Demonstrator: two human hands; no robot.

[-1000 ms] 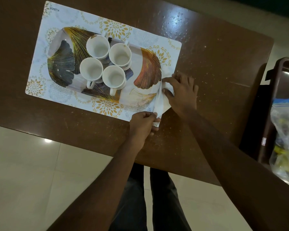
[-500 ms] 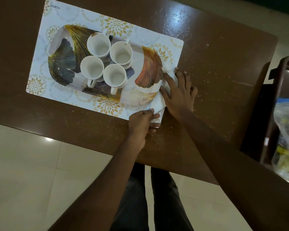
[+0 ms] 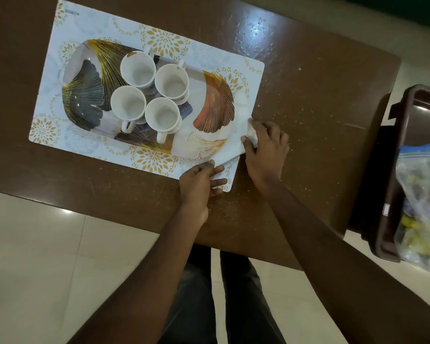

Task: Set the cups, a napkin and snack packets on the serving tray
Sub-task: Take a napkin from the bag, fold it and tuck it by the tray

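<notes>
Napkin [image 3: 230,147], thin, limp and light, is lying at the serving tray's [image 3: 82,55] right end while left hand [image 3: 199,184] and right hand [image 3: 266,147] are pinching its edges, best held by corners.

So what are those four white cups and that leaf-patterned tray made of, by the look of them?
The cups look like glazed ceramic: plain white, smooth, thick rims, moulded handles. The tray could be melamine or plastic: a printed leaf design in gold lines under a glossy surface that catches the light; the picture cannot settle which. The napkin under both hands looks like soft white paper tissue, creased.
</notes>
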